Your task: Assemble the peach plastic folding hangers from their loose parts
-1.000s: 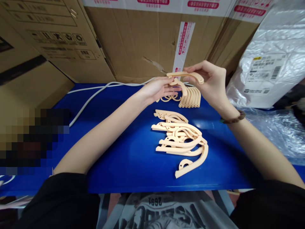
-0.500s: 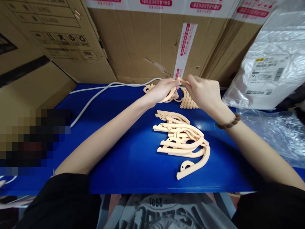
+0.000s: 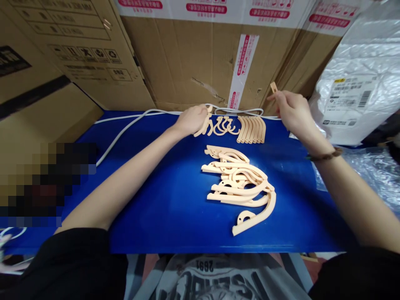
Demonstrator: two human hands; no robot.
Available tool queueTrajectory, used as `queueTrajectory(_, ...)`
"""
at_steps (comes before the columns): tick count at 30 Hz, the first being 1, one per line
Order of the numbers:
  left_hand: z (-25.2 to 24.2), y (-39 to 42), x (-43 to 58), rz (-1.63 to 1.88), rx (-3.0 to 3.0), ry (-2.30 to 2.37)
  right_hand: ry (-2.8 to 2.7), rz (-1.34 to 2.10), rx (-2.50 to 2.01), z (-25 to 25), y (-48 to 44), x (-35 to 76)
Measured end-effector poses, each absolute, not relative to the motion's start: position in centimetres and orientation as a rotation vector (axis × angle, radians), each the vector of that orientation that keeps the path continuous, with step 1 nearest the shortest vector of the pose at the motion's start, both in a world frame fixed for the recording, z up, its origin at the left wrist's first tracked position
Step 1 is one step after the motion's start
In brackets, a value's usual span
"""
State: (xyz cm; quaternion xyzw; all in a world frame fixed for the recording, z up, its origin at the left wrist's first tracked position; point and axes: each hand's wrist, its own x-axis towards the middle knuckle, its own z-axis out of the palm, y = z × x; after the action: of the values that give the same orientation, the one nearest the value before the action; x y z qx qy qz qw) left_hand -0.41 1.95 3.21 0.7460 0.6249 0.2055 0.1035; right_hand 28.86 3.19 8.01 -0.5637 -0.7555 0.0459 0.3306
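At the near edge, a grey shirt (image 3: 215, 279) with dark printed lettering shows between two black sleeves (image 3: 78, 266) of matte cloth. Beyond it spreads a smooth, faintly glossy blue tabletop (image 3: 150, 212). Closest on it lies a single cream-coloured curved arm (image 3: 250, 221), with a rounded, holed loop near one end; its far end meets a heap of similar arms (image 3: 231, 189), smooth, bowed and overlapping. To the right, crinkled clear plastic (image 3: 381, 175) catches the light, near a braided-looking brown bracelet (image 3: 326, 155) on the right wrist.

Farther back stands a neat row of slim S-curved strips (image 3: 251, 130), side by side, with rounded hooks (image 3: 218, 133) bunched just left of it. The left hand (image 3: 192, 118) is at more cream pieces (image 3: 204, 128) left of the hooks, its fingers curled over them; whether they close on one cannot be told. The right hand (image 3: 293, 108), raised right of the row, pinches a small cream piece (image 3: 273, 87) between thumb and fingers, its flat end upward. Behind run white cables (image 3: 125, 127), then creased brown cardboard (image 3: 187, 58) with red-and-white tape (image 3: 243, 71), and a puffy, wrinkled silvery-white bag (image 3: 340, 83) with a label.
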Motion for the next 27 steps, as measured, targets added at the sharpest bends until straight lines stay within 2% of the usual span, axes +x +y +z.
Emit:
queueTrajectory(3, 2.5, 3.2, -2.7, 0.569, 2.182, 1.928, -2.148, -0.269, -1.596, 8.3, 2.7, 30.4)
queueTrajectory(7, 1.5, 2.7, -3.6, 0.635, 2.182, 2.031, -2.407, -0.464, -1.512, 7.1, 1.2, 31.8)
queueTrajectory(11, 0.4, 2.1, -3.4, 0.724, 2.47, 1.771, -2.599, -0.451, -1.51, 5.0, 0.0, 32.9)
queueTrajectory(15, -0.7, 2.4, -3.1, 0.524, 2.606, 1.449, -2.719, -0.46, -1.568, 3.8, -0.3, 33.5)
queueTrajectory(19, -1.6, 2.7, -3.2, 0.373, 2.582, 1.458, -2.712, -0.441, -1.579, 3.2, 0.2, 34.0)
queueTrajectory(27, -1.5, 1.8, -4.2, 0.371, 2.564, 1.458, -2.688, -0.189, -1.469, 2.8, 1.9, 34.7)
